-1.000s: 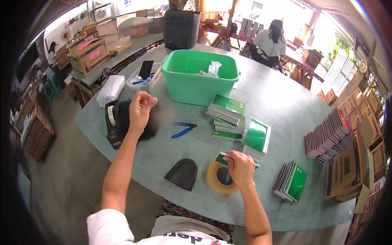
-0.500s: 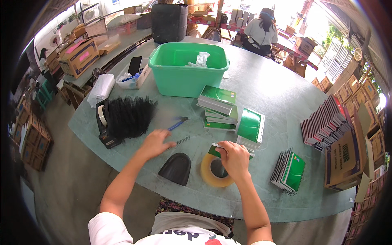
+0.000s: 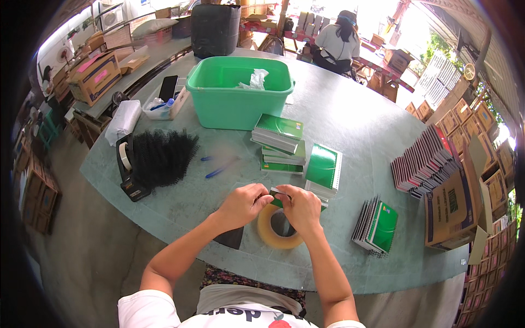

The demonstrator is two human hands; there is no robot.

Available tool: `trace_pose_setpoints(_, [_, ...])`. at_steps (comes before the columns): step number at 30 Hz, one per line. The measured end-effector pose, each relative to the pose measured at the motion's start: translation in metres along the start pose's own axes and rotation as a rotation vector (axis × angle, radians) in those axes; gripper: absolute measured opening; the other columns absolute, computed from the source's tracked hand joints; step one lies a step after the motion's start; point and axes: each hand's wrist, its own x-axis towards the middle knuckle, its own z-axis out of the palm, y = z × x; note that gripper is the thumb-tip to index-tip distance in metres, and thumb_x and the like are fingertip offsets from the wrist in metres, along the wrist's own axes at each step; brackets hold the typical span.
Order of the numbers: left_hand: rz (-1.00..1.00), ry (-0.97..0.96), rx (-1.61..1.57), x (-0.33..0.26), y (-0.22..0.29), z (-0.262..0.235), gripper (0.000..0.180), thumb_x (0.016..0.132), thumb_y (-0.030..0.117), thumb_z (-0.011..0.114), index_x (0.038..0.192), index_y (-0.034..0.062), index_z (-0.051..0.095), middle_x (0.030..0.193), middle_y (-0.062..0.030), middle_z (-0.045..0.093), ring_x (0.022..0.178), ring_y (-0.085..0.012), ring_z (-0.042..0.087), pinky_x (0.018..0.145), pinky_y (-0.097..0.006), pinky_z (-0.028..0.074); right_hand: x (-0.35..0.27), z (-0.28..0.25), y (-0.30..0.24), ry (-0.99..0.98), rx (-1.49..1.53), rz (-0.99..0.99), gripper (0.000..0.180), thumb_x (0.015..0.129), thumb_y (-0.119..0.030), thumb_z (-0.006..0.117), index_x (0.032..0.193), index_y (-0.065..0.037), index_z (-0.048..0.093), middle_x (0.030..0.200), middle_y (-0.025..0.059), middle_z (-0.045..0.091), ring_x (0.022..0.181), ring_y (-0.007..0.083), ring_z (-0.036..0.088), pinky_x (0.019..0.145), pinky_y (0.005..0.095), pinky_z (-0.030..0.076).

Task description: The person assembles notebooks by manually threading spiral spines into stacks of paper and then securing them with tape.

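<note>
Small green-covered notebook (image 3: 276, 201) near six o'clock on the grey-green worktop (image 3: 361, 131).
Right grip (image 3: 299, 208) pinches it; left grip (image 3: 244, 206) meets its nine-o'clock end, hold unclear; translucent yellow tape roll (image 3: 265, 227) lies at the notebook's six o'clock.

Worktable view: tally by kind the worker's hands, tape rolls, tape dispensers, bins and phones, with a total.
Hands: 2, left hand and right hand, at a green notebook
Tape rolls: 2, large amber roll and pale roll
Black tape dispenser: 1
Green bin: 1
Black phone: 1
Total: 7
</note>
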Motion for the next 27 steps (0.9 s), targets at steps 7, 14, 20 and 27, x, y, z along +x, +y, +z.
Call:
trace_pose_setpoints(7, [-0.173, 0.071, -0.084, -0.003, -0.006, 0.007, 0.018, 0.089, 0.02, 0.058, 0.085, 0.002, 0.061, 0.066, -0.0108, 0.059, 0.063, -0.025, 0.06, 0.057, -0.032, 0.046, -0.005, -0.007, -0.004, -0.086, 0.038, -0.02, 0.014, 0.076, -0.012, 0.064, 0.089, -0.014, 0.068, 0.08, 0.0055, 0.068, 0.071, 0.0252, 0.065, 0.062, 0.0372, 0.048])
trace_pose_setpoints(14, [-0.082, -0.215, 0.117, 0.003, -0.02, -0.02, 0.017, 0.085, 0.019, 0.062, 0.096, 0.0064, 0.059, 0.07, -0.0105, 0.059, 0.065, -0.0296, 0.06, 0.058, -0.037, 0.047, -0.006, -0.004, 0.0, -0.041, -0.051, -0.162, 0.013, 0.08, -0.014, 0.063, 0.092, -0.014, 0.065, 0.084, 0.0023, 0.067, 0.079, 0.0216, 0.063, 0.069, 0.0368, 0.045])
trace_pose_setpoints(20, [-0.101, -0.146, 0.145, 0.005, -0.01, -0.019, 0.016, 0.08, 0.02, 0.063, 0.09, 0.0084, 0.057, 0.079, -0.0092, 0.054, 0.083, -0.0305, 0.055, 0.067, -0.039, 0.047, -0.004, 0.011, 0.0, 0.13, 0.115, -0.14, 0.014, 0.082, -0.014, 0.062, 0.096, -0.011, 0.058, 0.081, 0.0016, 0.064, 0.077, 0.0235, 0.06, 0.071, 0.036, 0.043])
trace_pose_setpoints(27, [0.133, -0.013, 0.494, -0.012, 0.01, -0.016, 0.023, 0.077, 0.019, 0.068, 0.093, 0.0046, 0.059, 0.087, -0.0118, 0.058, 0.084, -0.0332, 0.054, 0.075, -0.042, 0.044, -0.003, 0.004, 0.005, 0.197, 0.137, -0.197, 0.027, 0.075, -0.01, 0.068, 0.099, -0.008, 0.055, 0.081, 0.0041, 0.063, 0.078, 0.0247, 0.06, 0.072, 0.0348, 0.045])
